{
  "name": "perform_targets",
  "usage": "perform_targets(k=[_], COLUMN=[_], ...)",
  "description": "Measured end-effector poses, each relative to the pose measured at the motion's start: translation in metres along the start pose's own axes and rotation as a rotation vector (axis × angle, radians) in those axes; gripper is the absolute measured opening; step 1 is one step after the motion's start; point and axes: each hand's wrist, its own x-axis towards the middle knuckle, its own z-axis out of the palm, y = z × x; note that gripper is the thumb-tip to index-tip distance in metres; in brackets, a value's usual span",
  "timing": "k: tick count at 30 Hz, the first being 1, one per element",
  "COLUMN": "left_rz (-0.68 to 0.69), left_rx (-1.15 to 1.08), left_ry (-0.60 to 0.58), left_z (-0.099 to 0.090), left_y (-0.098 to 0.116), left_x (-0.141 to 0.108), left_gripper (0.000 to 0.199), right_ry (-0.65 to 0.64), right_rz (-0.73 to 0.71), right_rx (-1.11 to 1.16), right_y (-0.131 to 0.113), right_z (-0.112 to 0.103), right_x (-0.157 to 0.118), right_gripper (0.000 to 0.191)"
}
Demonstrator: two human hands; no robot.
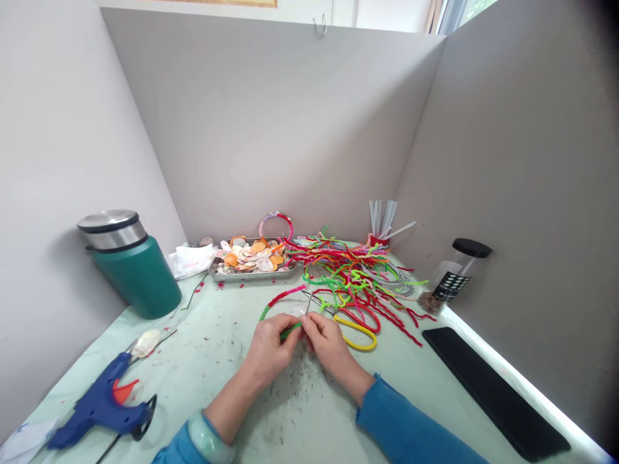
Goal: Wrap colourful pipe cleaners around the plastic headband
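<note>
Near the middle of the table, my left hand point(273, 343) grips a curved hoop point(280, 297) wrapped in green, red and pink pipe cleaner. Its wrapped part arcs up and to the right from my fingers. My right hand point(325, 336) meets the left at the fingertips, pinched on the hoop's thin grey end, which points up. Just beyond my right hand lie scissors point(360, 345) with yellow and red handles. A small pale disc sits behind my fingertips. The fingertips partly hide the green section.
A metal tray point(251, 277) of shells and buttons, a finished pink-red ring point(291, 227) and piled pipe cleaners point(348, 258) stand behind. Left are a green bottle point(140, 277) and blue glue gun point(104, 399); right, a jar point(452, 277), black strip point(488, 386) and glue sticks point(376, 219).
</note>
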Motion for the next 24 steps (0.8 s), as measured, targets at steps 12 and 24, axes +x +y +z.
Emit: perform_targets(k=[12, 24], left_rz=[-0.045, -0.328], left_rx=[0.004, -0.221], left_ry=[0.061, -0.107], left_z=[0.0009, -0.0038], left_y=[-0.0014, -0.0023], left_x=[0.0005, 0.0049], left_gripper=[0.025, 0.039], right_ry=[-0.042, -0.116], right_rz=[0.131, 0.127], right_rx=[0.403, 0.439], right_y=[-0.0015, 0.0003], right_z=[-0.0033, -0.0031], right_x=[0.0065, 0.0037], right_gripper=[0.021, 0.023])
